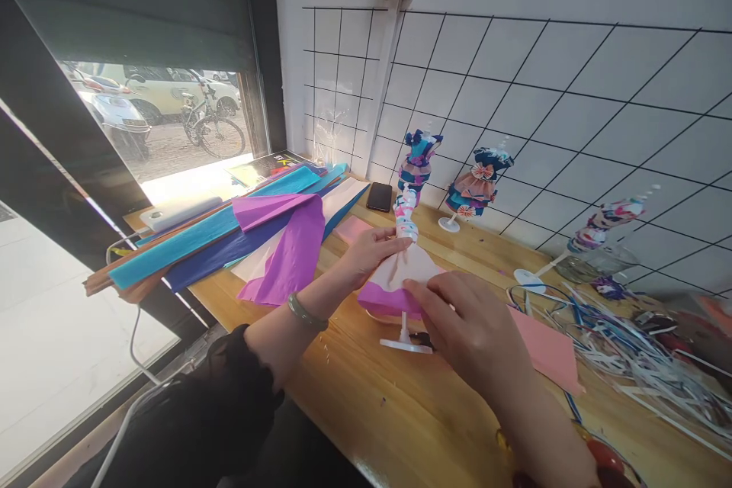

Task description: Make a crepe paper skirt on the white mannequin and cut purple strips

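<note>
A small dress-form mannequin [406, 206] on a white stand is in front of me, its bodice wrapped in patterned material. Around it hangs a paper skirt [403, 267], pale pink on top with a purple layer showing below. My left hand [366, 255] is closed at the waist, thumb and fingers pinching the gathered top of the skirt against the mannequin. Lower down, my right hand [457, 313] pinches the pale layer near its hem. The stand's white base [406, 347] rests on the wooden table; a dark object beside it is partly hidden by my right hand.
Sheets of coloured crepe paper [280, 232] lie at the left. Dressed mannequins [420, 160] stand along the grid wall, with a phone [379, 197] nearby. Right of my hand are pink paper [546, 351] and a tangle of ribbons [623, 354]. A glass jar [600, 265] stands behind.
</note>
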Motion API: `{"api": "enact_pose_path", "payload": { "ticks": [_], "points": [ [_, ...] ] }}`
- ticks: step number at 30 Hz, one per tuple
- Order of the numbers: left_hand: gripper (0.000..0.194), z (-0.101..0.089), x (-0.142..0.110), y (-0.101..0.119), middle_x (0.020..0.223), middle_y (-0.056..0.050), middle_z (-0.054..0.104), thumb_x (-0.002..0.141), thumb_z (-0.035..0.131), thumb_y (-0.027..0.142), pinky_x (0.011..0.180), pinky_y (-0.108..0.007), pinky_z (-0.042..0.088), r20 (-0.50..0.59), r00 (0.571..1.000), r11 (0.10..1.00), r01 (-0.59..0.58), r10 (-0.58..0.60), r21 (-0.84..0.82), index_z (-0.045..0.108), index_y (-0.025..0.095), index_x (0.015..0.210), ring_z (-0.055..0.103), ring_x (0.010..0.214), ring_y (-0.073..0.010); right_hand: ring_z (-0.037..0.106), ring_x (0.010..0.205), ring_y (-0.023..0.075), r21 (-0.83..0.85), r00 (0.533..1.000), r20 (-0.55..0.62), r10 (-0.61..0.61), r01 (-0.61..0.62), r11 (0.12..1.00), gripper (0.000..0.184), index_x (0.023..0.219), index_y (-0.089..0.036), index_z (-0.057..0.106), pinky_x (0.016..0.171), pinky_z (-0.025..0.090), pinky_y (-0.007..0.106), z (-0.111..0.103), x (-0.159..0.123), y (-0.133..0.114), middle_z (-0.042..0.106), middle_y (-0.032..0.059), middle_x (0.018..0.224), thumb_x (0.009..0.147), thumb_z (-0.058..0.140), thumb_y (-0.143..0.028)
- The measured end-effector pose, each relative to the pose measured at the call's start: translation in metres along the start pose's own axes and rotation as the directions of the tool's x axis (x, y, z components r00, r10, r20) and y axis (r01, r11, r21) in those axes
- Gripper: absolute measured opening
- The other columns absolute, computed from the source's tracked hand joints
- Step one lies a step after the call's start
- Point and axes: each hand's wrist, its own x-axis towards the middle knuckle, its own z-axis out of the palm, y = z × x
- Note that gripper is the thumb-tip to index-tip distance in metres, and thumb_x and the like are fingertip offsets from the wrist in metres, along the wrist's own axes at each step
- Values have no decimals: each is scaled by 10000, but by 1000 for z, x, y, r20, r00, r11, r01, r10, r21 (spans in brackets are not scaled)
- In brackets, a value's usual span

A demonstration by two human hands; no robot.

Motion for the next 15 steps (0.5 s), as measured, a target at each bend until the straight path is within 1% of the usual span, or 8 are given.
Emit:
{"api": "enact_pose_path", "payload": {
  "ticks": [2,4,7,10,12,15],
  "points": [
    [342,-1,0,0,675,-3,627,630,747,338,592,-230,431,6,1000,1000,-11,11,-6,646,101,855,553,574,-92,480,647,170,3,999,-21,-41,41,999,204,951,-99,633,585,401,313,0,1,-2,576,71,694,844,462,-70],
    [349,-2,0,0,694,-11,634,645,735,351,609,-234,437,29,999,1000,-21,21,-3,649,103,875,562,599,-99,469,628,163,5,998,-16,-58,58,998,205,940,-107,645,565,388,303,0,2,-4,574,59,670,847,465,-78],
    [375,-6,3,-2,794,-36,657,669,717,362,671,-243,447,63,997,998,-55,54,19,649,114,943,587,694,-117,459,611,156,12,997,2,-79,79,997,198,911,-115,658,553,377,296,0,3,-7,558,46,632,845,474,-86],
    [429,-10,7,-6,888,-51,661,671,722,341,738,-257,451,60,994,994,-95,92,62,627,131,1032,596,773,-125,443,586,148,26,996,7,-90,90,996,195,877,-127,660,537,365,290,1,4,-9,546,38,614,842,472,-90],
    [467,-12,9,-7,888,-47,663,654,738,335,754,-270,455,33,994,991,-107,105,79,608,137,1056,602,776,-127,442,584,147,76,997,39,-71,68,995,204,887,-139,653,534,366,288,1,5,-11,550,36,634,838,458,-103],
    [505,-14,9,-5,862,-44,670,622,764,323,749,-286,466,26,994,991,-109,108,72,588,135,1057,616,756,-135,473,620,157,243,996,86,-31,9,970,240,1012,-124,619,546,388,300,-4,4,-14,573,58,726,836,477,-205]
  ]
}}
